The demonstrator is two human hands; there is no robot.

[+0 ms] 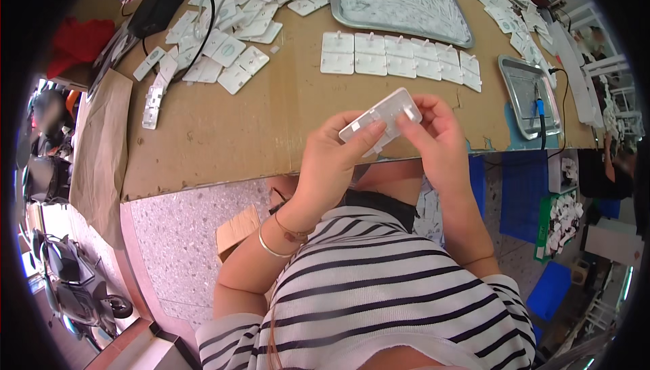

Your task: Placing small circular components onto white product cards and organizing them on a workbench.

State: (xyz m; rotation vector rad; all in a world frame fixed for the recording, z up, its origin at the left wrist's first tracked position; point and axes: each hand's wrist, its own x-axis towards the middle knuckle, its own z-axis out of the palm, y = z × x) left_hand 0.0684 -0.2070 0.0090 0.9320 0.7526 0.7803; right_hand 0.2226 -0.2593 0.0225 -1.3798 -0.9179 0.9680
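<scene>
Between my two hands, above the front edge of the table, is a white rectangular plastic panel (pixel 386 117) held at a tilt. My left hand (pixel 328 157) grips its left end, with the thumb lying on its face. My right hand (pixel 439 141) pinches the right end, thumb on the face and fingers behind it. Beyond the hands, a row of similar white panels (pixel 371 65) lies side by side, small pegs sticking up along the far edge. A metal tray (pixel 333 6) filled with thin white sticks stands behind that row.
At the far left, loose white plates (pixel 245 60) are heaped beneath a dark cable; more plates (pixel 504 19) lie far right. A smaller metal tray (pixel 511 109) holds a blue-handled corded tool (pixel 540 107). The cardboard-covered table (pixel 223 133) ends just before my body.
</scene>
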